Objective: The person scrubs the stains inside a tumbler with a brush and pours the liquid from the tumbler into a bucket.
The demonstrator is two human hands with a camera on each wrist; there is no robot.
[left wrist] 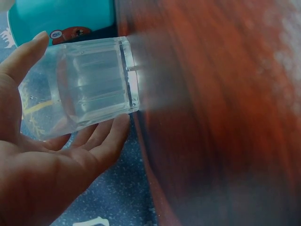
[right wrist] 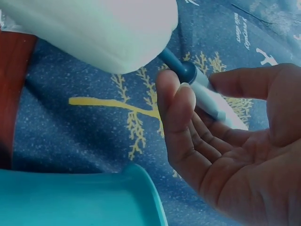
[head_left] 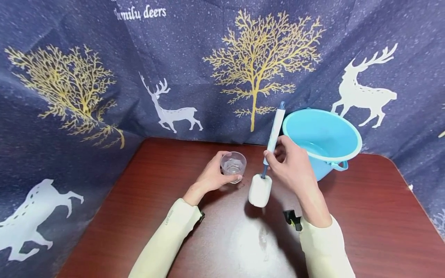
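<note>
A clear drinking glass stands on the table, held by my left hand. In the left wrist view, the thumb lies along one side of the glass and the fingers curve under the other, close to its base. My right hand pinches the pale handle of a sponge cup brush between thumb and fingers. The brush tilts head-down, its thick white sponge hanging over the table just right of the glass. The right wrist view shows the blue neck joining sponge and handle.
A light blue bucket stands at the back right of the brown table, close behind my right hand. A dark blue cloth with deer and trees hangs behind the table. Small wet marks show on the tabletop.
</note>
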